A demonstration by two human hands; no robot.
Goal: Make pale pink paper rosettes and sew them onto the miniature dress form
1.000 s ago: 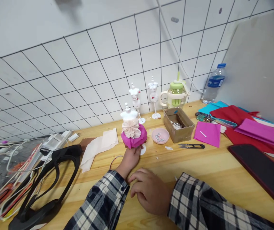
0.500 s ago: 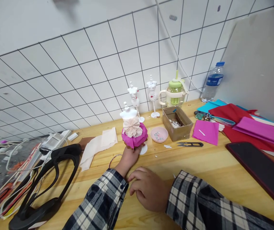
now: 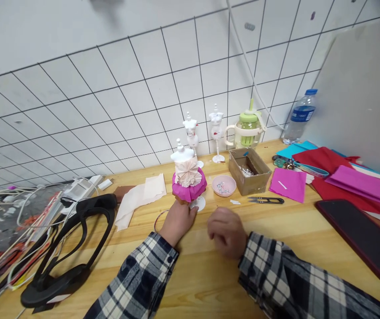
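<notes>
Drawing away from the left cuff, the right hand (image 3: 228, 232) has moved farther out and to the right over the bench (image 3: 203, 274). Half a second ago its fingers reached left toward that wrist; now they are curled into a loose fist, and a clear gap parts the two hands. Nothing shows in its grasp, though blur and the turned knuckles could hide something small.

The left hand (image 3: 180, 219) has kept its place at the foot of the dressed mannequin (image 3: 189, 173). Its thumb lies beside the white round base (image 3: 199, 203), but the fingers go out of sight under the magenta skirt (image 3: 190, 190), so I cannot tell whether they grip the stand. The mannequin stands upright near the middle of the bench, nearer than two other white mannequins, and its pale pleated rosette looks unchanged.

For the work, this seems to leave any steadying to the left hand alone, with the right free and well clear of the dress. The right hand is now nearer the pink bowl (image 3: 223, 194) of small shiny pieces, just beyond it, and the snips (image 3: 265, 200), which lie farther right. Neither is touched, and both keep their spots beside the cardboard box (image 3: 249, 185).
</notes>
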